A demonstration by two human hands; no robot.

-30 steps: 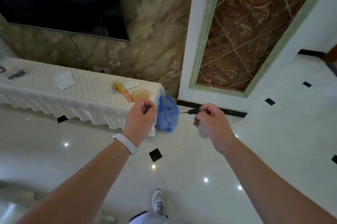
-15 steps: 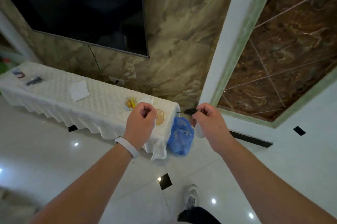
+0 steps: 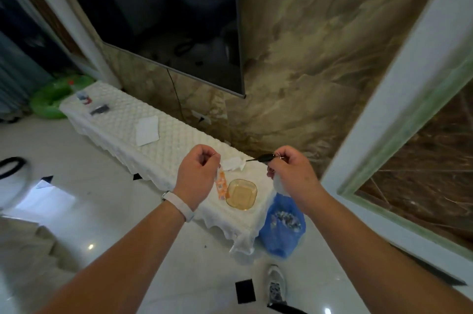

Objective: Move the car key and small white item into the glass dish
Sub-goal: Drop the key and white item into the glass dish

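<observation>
Right hand [image 3: 294, 173], centre right of the frame: I log the grip closed on a black car key with a metal ring [image 3: 265, 157], its thin blade pointing left; a small white item [image 3: 280, 185] hangs under the same fist, part hidden by the palm.

Left hand [image 3: 198, 173], centre of the frame: fingers curled shut; a glint of a thin ring shows at the fingertips, but I cannot tell what it pinches. A white band sits on that wrist.

Square amber glass dish [image 3: 241, 194]: on the near end of the counter [image 3: 153, 144], below and between the two hands, nothing in it that I can see.

Orange-and-white sachet strip [image 3: 221, 185]: just left of the dish.

Counter cover: white quilted cloth, running toward the upper left.

Blue plastic bag [image 3: 282, 231]: on the floor beside the counter's end, lower right of the dish.
</observation>
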